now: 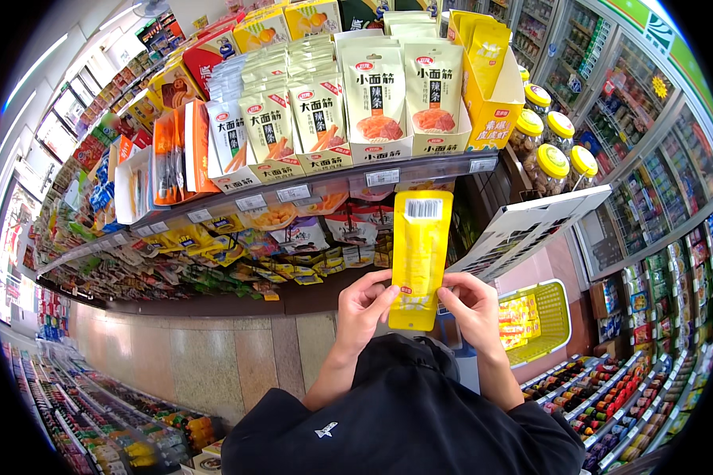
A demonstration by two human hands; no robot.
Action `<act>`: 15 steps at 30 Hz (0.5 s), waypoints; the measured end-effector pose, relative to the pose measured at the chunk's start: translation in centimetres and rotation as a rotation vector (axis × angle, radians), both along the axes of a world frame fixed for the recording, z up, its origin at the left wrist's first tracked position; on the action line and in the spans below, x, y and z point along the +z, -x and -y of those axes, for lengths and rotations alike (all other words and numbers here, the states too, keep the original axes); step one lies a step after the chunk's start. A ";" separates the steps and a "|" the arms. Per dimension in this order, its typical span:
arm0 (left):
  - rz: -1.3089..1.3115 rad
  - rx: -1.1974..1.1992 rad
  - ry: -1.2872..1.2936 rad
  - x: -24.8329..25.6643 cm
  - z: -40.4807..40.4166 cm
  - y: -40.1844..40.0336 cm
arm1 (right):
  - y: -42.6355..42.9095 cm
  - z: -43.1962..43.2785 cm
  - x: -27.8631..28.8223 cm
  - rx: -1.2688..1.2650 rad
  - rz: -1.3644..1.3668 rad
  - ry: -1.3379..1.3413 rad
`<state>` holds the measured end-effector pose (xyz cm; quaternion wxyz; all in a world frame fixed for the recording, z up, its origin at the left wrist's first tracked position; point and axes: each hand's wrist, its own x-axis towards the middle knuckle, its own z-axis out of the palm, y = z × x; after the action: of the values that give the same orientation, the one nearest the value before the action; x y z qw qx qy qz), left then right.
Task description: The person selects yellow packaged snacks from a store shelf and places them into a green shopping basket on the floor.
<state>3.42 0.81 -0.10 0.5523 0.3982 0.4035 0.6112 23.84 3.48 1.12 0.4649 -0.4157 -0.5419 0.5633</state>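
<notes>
Between both hands a long yellow snack packet [422, 249] is held up flat in front of my chest, with a barcode near its upper end. My left hand [365, 303] pinches its left edge low down, thumb on the near face. On the opposite edge, my right hand [469, 300] grips it the same way. A small hole shows at the packet's lower end. Past it, a yellow open carton [493, 116] of similar-looking yellow packets stands at the shelf's right end. Cartons of pale snack packets [377, 101] fill the shelf beside that carton.
Plastic jars with yellow lids [549, 163] crowd the right end of the shelf. A white-edged panel [529, 231] juts out near my right hand. A yellow-green basket [552, 320] holding yellow-and-red packages is at my right. Glass-door coolers [624, 89] line the far right.
</notes>
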 end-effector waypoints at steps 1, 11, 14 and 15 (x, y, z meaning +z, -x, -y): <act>-0.004 -0.030 0.066 0.4 0.1 0.1 | 0.0 0.0 0.1 -0.002 -0.001 -0.002; 0.099 -0.147 0.094 0.7 0.4 0.0 | 0.4 0.2 0.4 -0.049 -0.142 -0.056; 0.065 -0.139 0.052 0.1 0.4 0.0 | 0.2 0.0 0.3 -0.025 -0.142 -0.132; 0.017 -0.129 0.041 -0.2 0.3 0.0 | 0.1 0.1 0.3 -0.019 -0.132 -0.167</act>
<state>3.45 0.48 -0.31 0.6022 0.4067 0.3845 0.5693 23.72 3.42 1.42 0.5382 -0.3426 -0.5510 0.5379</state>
